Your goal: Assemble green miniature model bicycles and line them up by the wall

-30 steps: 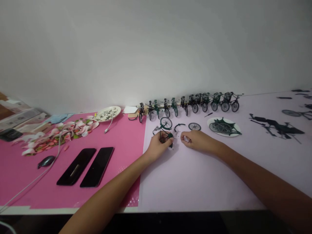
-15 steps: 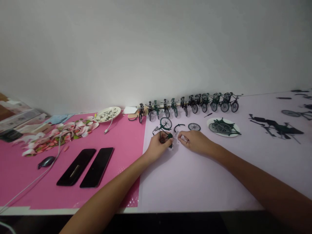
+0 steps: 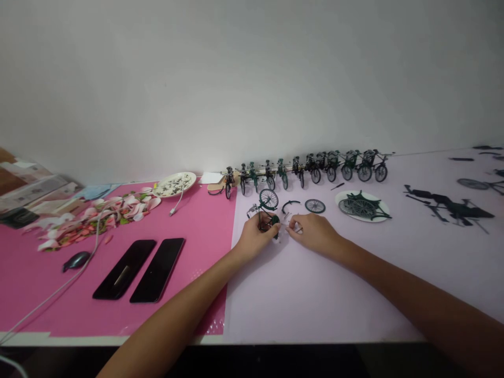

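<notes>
My left hand [image 3: 255, 232] is closed around a partly built green toy bicycle [image 3: 269, 199], one wheel sticking up beyond the fingers. Much of the frame is hidden by that hand. Just to the right, my right hand [image 3: 311, 231] pinches with thumb and forefinger close to the bicycle; whatever lies between the fingertips is too small to name. Beyond the hands, a dark curved mudguard [image 3: 291, 204] and a loose spoked wheel [image 3: 315, 206] lie on the pale surface.
Several finished toy bicycles [image 3: 331, 167] stand along the wall. A white plate [image 3: 342, 211] holds wheels and green frames. Dark parts [image 3: 449, 203] lie at the right. On the pink side are two phones [image 3: 157, 270], petals [image 3: 102, 218], a patterned plate [image 3: 193, 184] and a white cable [image 3: 96, 231].
My right hand has shifted slightly downward, its fingertips staying beside the bicycle. The left hand keeps its hold. The whole view has moved a little.
</notes>
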The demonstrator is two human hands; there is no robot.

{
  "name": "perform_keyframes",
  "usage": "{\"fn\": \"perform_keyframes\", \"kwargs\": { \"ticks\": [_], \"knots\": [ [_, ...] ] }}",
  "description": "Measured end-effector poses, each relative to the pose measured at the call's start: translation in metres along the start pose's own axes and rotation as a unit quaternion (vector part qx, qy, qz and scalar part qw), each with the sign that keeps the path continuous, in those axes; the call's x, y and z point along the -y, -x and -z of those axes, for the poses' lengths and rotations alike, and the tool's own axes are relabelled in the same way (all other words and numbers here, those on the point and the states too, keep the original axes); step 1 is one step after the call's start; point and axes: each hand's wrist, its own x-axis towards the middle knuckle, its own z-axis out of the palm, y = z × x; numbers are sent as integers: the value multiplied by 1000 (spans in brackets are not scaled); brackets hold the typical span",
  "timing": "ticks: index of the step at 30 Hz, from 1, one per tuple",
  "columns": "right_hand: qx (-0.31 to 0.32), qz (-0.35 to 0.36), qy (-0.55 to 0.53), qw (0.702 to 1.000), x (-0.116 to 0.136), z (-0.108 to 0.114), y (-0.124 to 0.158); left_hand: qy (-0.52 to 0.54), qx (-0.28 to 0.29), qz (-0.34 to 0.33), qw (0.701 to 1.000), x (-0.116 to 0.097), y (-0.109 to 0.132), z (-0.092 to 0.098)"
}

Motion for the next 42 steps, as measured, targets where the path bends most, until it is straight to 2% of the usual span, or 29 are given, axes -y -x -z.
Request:
{"fn": "perform_keyframes", "kwargs": {
  "ticks": [7, 18, 27, 31, 37, 42],
  "knots": [
    [22, 6, 42, 999, 1, -2, -1, -7, 7, -4, 1000, -2, 1, 1],
    [29, 1, 31, 999, 3, -1, 0, -13, 14, -3, 1000, 0, 0, 1],
    [66, 58, 46, 995, -4, 5, -2, -4, 8, -4, 1000, 4, -1, 1],
    [55, 49, 58, 996, -3, 3, -1, -8, 12, -8, 1000, 4, 0, 1],
    [49, 29, 8, 998, -2, 0, -1, 1, 17, -5, 1000, 6, -1, 1],
    [-19, 36, -42, 998, -5, -6, -3, 4, 13, 1, 1000, 5, -2, 1]
  ]
}}
